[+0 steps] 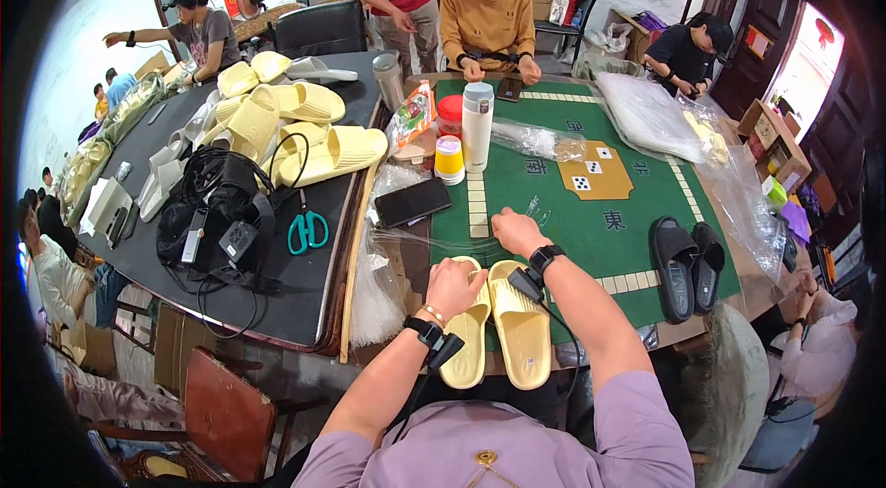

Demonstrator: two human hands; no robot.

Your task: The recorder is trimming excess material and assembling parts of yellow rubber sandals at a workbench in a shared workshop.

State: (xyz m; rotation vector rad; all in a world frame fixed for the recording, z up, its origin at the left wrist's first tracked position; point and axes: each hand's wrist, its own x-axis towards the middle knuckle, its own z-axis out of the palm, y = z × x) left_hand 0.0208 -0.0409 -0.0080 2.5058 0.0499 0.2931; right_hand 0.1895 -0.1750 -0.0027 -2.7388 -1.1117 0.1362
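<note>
A pair of pale yellow slide slippers lies side by side at the near table edge, the left slipper (pixel 464 354) and the right slipper (pixel 521 340) with heels toward me. My left hand (pixel 452 288) is closed beside the strap of the left slipper, overlapping its edge. Just beyond the right slipper, over the green mat (pixel 517 257), is my right hand (pixel 519 232), its fingers curled together. Whatever either hand pinches is hidden or too thin to name. Thin clear plastic (pixel 415 237) stretches across the table left of my right hand.
A black phone (pixel 413 203), yellow cup (pixel 448 159) and white bottle (pixel 477 128) stand or lie beyond my hands. Dark slippers (pixel 676 268) rest at right. Yellow slippers (pixel 341 151), black cables (pixel 217 179) and teal scissors (pixel 307 232) cover the left table. A person in mustard (pixel 487 17) sits opposite.
</note>
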